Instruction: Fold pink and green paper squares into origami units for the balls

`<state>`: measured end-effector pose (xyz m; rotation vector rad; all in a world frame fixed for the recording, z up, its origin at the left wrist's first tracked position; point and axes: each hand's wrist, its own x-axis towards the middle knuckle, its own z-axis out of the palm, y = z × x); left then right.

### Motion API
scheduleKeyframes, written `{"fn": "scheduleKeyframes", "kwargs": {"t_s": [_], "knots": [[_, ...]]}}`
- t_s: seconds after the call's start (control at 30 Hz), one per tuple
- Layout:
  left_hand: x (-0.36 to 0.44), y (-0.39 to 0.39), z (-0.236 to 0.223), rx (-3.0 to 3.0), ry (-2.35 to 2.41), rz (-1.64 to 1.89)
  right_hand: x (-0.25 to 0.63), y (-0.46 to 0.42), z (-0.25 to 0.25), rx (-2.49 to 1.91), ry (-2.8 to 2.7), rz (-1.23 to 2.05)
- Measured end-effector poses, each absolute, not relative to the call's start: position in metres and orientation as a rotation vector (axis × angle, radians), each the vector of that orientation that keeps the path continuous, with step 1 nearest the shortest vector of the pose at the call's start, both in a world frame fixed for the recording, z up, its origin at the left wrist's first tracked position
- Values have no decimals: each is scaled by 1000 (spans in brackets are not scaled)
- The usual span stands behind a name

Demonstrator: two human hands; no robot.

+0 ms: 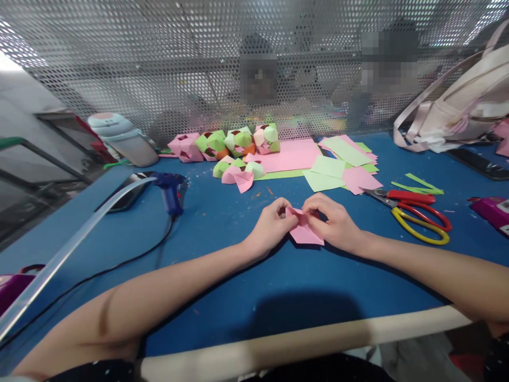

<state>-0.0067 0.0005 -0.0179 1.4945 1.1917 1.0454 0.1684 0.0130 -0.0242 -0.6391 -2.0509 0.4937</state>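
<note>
Between my two hands is a piece of pink paper (305, 232), partly folded, held just over the blue table (222, 286). My left hand (274, 223) pinches its left upper edge with thumb and fingers. On the other side my right hand (332, 220) grips the right upper edge, its fingertips partly hidden behind the paper. Beyond the hands lie folded paper pieces (238, 176) in pink and green. A row of folded paper balls (211, 144) stands behind them. Loose pink paper (360, 180) and green sheets (324, 172) are spread to the right.
Scissors (421, 212) with red and yellow handles lie right of my hands. A blue glue gun (170, 193) with a long clear stick and black cord is at left, near a phone (127, 193). A bottle (123, 139), a bag (469, 101) and a perforated metal screen (191, 69) border the table.
</note>
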Motion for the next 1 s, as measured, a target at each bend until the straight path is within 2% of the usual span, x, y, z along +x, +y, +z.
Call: {"fn": "scheduleKeyframes", "kwargs": {"t_s": [0.37, 0.5, 1.0], "knots": [[-8, 3, -21, 1504, 1274, 1094, 173, 20, -23, -985, -1757, 698], [-10, 4, -22, 1519, 1309, 1122, 171, 20, -23, -1014, -1838, 833], [-7, 1, -21, 1617, 1277, 1059, 167, 17, -28, -921, -1835, 761]]}}
